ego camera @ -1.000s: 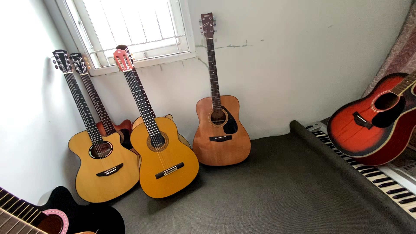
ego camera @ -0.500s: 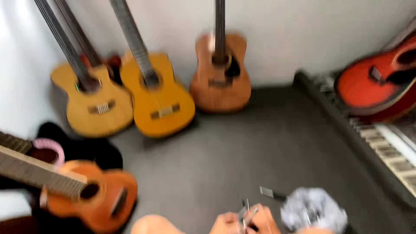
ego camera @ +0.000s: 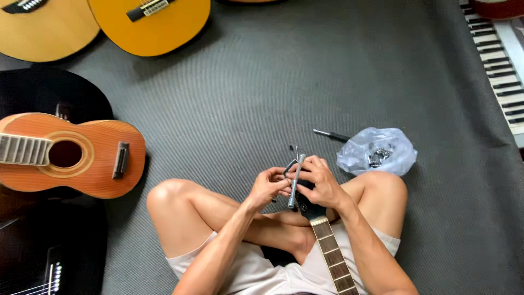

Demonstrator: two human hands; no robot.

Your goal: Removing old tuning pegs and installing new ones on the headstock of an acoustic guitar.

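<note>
I sit cross-legged on grey carpet point(ego camera: 284, 93). A guitar neck point(ego camera: 331, 252) rises from my lap, and its dark headstock point(ego camera: 304, 206) lies under my hands. A silver metal wrench point(ego camera: 295, 186) stands upright over the headstock. My right hand point(ego camera: 322, 183) curls around the wrench's upper part. My left hand point(ego camera: 268, 187) pinches its shaft from the left. Just beyond my right knee lies a clear plastic bag point(ego camera: 376, 152) with small metal parts inside. A dark-handled screwdriver point(ego camera: 331, 134) rests on the carpet beside the bag.
A small orange-brown guitar point(ego camera: 90, 155) lies on the left over a black guitar point(ego camera: 49, 90). Two yellow guitars point(ego camera: 158, 24) lie at the top left. A keyboard point(ego camera: 505, 65) runs along the right edge, with a red guitar point(ego camera: 496, 5) above it.
The view has dropped from the guitars leaning on the wall down to my lap. My hands, the wrench and the guitar neck are now in view.
</note>
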